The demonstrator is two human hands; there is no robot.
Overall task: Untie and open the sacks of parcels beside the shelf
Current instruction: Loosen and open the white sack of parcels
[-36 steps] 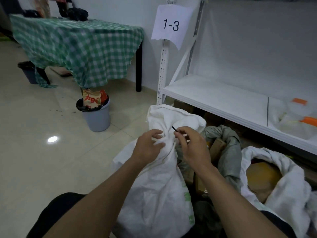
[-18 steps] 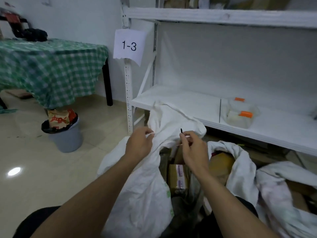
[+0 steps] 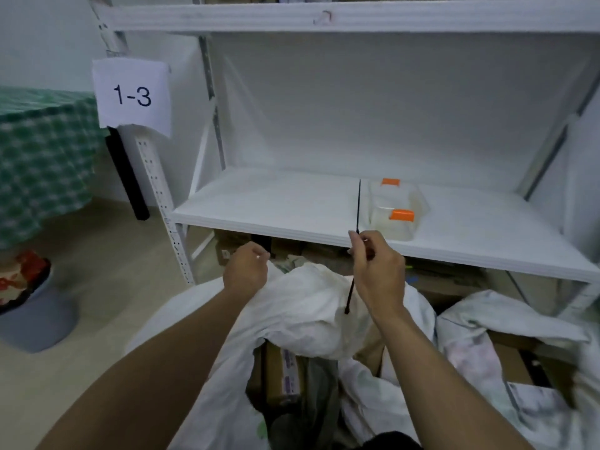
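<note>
**Operator:** Report the right hand.

**Inspector:** The right hand is raised in front of the shelf edge; its fingers and thumb pinch a black cable tie partway along its length; the tie stands almost upright, its upper end across the shelf board and its lower end hanging over the sack.

**Operator:** And the left hand?

**Inspector:** The left hand sits at the top of the white sack; its fingers are curled and appear to grip a fold of the rim, though the back of the hand hides the contact.

**Operator:** Where is the sack, and in what condition?

**Inspector:** It stands on the floor just in front of the shelf, between the forearms; its mouth is open; cardboard parcels show inside. A second sack lies just beside it on the right; cardboard shows in its mouth too.

**Operator:** Surroundings?

**Inspector:** A clear container with orange clips sits on the shelf board; a paper label reading "1-3" hangs on the left upright; a grey bin stands on the floor at far left.
</note>
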